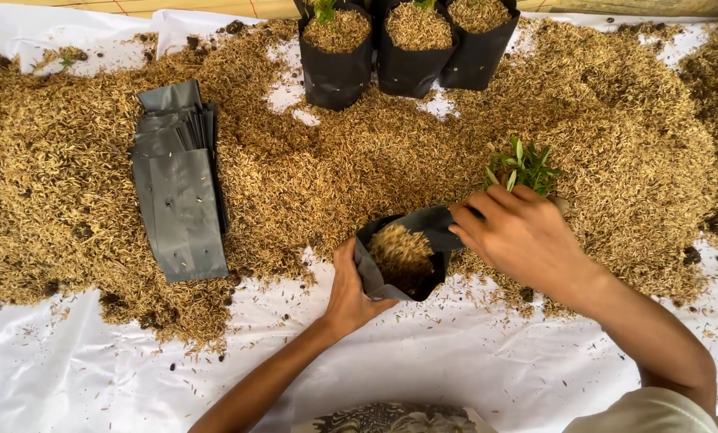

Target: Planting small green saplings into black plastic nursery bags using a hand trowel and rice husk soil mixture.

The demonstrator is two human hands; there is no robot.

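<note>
My left hand (349, 290) grips the near edge of a black bag (407, 255) half filled with husks, fingers clamped on it. My right hand (519, 236) pinches its far rim, near a small green seedling (524, 167) on the husk pile (359, 152).

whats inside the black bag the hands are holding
The black grow bag holds golden rice husk, filling it partway. The left hand grips its near rim, the right hand its far edge. Anything beneath the husk is covered.
</note>
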